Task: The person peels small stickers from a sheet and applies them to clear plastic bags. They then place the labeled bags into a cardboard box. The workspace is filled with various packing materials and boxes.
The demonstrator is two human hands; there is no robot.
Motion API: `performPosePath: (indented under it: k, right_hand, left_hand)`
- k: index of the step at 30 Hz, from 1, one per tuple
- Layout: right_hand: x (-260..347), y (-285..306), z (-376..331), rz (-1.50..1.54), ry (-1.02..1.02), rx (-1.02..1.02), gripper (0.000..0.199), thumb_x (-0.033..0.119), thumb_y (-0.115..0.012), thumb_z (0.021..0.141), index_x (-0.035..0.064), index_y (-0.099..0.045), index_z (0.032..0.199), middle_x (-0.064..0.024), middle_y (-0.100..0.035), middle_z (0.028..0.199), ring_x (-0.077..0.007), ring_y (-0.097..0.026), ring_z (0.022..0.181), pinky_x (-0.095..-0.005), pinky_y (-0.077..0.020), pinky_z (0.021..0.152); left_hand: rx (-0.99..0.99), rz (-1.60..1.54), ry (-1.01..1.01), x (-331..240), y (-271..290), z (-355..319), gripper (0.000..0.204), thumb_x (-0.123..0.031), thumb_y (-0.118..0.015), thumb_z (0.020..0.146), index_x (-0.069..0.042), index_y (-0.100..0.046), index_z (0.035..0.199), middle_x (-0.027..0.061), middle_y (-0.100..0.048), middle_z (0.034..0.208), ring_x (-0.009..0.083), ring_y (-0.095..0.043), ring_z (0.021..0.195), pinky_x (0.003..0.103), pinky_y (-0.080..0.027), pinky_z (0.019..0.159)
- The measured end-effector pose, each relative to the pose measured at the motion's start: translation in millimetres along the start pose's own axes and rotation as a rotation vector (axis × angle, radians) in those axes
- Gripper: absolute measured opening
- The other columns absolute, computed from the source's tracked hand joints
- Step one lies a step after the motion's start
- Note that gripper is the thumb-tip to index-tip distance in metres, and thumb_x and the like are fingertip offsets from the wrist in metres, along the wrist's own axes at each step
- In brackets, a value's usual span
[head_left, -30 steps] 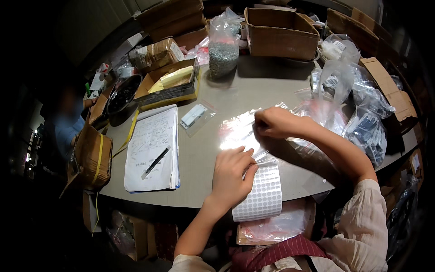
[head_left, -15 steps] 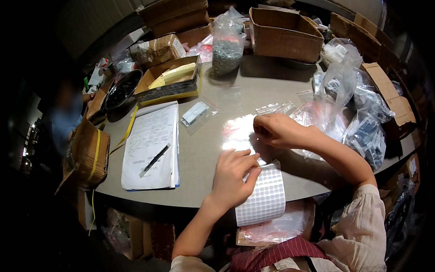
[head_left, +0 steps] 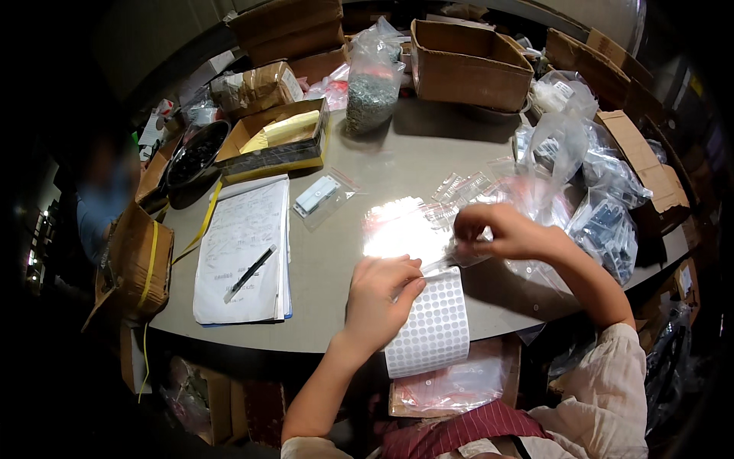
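Note:
A white sheet of round grey stickers (head_left: 428, 323) hangs over the table's front edge. My left hand (head_left: 380, 297) grips its upper left part, thumb over the sheet and fingers bent beside a stack of clear zip bags (head_left: 405, 228), which glare brightly under the lamp. To the right, my right hand (head_left: 505, 232) hovers low over the bags' right side with thumb and fingers pinched together. Whatever lies between those fingertips is too small to make out. Loose clear zip bags (head_left: 462, 187) lie just beyond it.
A notepad (head_left: 241, 229) with a pen (head_left: 251, 274) lies left, near a bagged white part (head_left: 316, 196). Behind stand a bag of small metal pieces (head_left: 372, 99) and a cardboard box (head_left: 470, 73). Bagged parts (head_left: 604, 237) crowd the right. A person (head_left: 103, 203) is at far left.
My right hand has moved right, away from my left hand, and the bags' right edge shows more. My left hand stays by the sticker sheet. The whole view has shifted slightly.

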State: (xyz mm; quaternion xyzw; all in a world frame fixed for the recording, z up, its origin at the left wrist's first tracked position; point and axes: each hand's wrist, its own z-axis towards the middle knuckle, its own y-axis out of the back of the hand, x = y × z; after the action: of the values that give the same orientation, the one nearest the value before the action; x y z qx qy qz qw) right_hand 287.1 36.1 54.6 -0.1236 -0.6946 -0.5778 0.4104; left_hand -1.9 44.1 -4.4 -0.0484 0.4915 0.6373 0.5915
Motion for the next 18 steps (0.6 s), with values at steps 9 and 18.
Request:
performPosePath:
  k: [9,18]
  right_hand:
    - [19,-36,-14,-0.279,0.123,-0.007,0.021,0.009,-0.073,0.084,0.0026,-0.064,0.103,-0.0198,-0.065,0.098,-0.0417,-0.066,0.091,-0.0505,-0.0543,0.083]
    - [8,-38,-19,-0.247,0.313,-0.226,0.013,0.006,-0.074,0.089,0.0043,-0.067,0.100,-0.0119,-0.066,0.099,-0.0306,-0.065,0.092,-0.0413,-0.0527,0.081]
  left_hand:
    - [-0.006,-0.036,-0.002,-3,4,3,0.007,-0.010,-0.078,0.089,-0.006,-0.078,0.094,0.0067,-0.080,0.106,0.0242,-0.072,0.107,0.041,-0.044,0.102]
    - [-0.024,0.008,0.002,0,0,1,0.006,-0.011,-0.077,0.090,-0.005,-0.076,0.093,0.0055,-0.079,0.104,0.0221,-0.072,0.104,0.040,-0.044,0.102]
